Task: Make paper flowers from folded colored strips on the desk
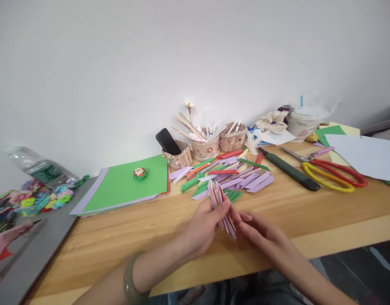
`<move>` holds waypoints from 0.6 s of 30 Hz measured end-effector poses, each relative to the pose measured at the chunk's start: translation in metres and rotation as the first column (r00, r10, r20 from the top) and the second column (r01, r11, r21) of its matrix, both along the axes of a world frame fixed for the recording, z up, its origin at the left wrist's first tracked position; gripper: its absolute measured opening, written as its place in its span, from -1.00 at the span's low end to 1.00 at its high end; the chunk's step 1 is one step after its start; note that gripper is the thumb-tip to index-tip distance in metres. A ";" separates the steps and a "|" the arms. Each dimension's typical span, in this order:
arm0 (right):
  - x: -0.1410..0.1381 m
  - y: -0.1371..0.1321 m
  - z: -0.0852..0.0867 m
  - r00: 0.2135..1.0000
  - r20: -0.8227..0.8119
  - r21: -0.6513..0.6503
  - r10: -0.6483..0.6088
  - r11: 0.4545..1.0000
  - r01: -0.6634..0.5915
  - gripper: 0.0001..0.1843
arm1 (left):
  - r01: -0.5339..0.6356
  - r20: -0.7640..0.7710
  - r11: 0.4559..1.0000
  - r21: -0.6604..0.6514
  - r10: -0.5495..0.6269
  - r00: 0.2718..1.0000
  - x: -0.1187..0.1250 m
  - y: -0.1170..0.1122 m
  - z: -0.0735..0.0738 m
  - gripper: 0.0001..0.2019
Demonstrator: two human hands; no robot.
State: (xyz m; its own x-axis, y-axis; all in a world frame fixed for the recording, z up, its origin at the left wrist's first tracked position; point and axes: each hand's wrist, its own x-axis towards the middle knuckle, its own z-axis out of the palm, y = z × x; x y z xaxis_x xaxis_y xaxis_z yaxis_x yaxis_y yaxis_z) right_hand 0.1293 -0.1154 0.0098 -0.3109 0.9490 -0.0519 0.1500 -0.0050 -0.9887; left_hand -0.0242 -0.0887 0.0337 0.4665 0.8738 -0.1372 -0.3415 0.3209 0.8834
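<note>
My left hand is closed around a thick stack of folded paper strips, its thumb pressed across the front. Striped edges in white, red, purple and other colours show along the stack, which is tilted. My right hand is close beside the stack's right side, fingers stretched toward my left fingertips; whether it touches the paper I cannot make out. Just behind the hands lies a loose pile of folded paper strips in purple, green, red and pale yellow.
Behind the pile stand decorated pots with sticks and pens, one holding a phone. Scissors and a dark green cutter lie right. Green paper sheets bear a small paper ornament. A lidded cup stands at back right.
</note>
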 end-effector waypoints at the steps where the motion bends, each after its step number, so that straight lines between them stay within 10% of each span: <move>1: 0.006 0.002 0.000 0.986 0.124 0.151 -0.111 0.984 0.092 -0.65 | -0.016 0.023 0.999 -0.031 0.017 1.000 -0.001 0.002 0.001 -0.71; 3: 0.016 0.004 0.002 0.928 0.236 0.500 -0.288 0.855 0.139 -0.46 | 0.000 0.061 0.995 -0.102 0.006 0.998 -0.002 0.004 0.003 -0.73; 6: 0.020 0.006 0.010 0.879 0.422 0.690 -0.221 0.708 -0.153 0.01 | 0.043 0.088 0.985 -0.165 -0.029 0.996 -0.002 0.004 0.004 -0.72; 18: -0.002 0.020 0.015 0.830 0.528 0.731 -0.177 0.593 -0.338 0.17 | 0.093 0.151 0.962 -0.257 -0.055 0.987 -0.002 -0.003 0.005 -0.75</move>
State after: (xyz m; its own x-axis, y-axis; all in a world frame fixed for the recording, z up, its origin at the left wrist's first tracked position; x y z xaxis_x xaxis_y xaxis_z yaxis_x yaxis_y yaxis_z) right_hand 0.1275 -0.0957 0.0248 -0.5565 0.6583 0.5069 0.5636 0.7474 -0.3519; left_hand -0.0266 -0.0918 0.0391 0.5597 0.7782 -0.2847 -0.4233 0.5639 0.7091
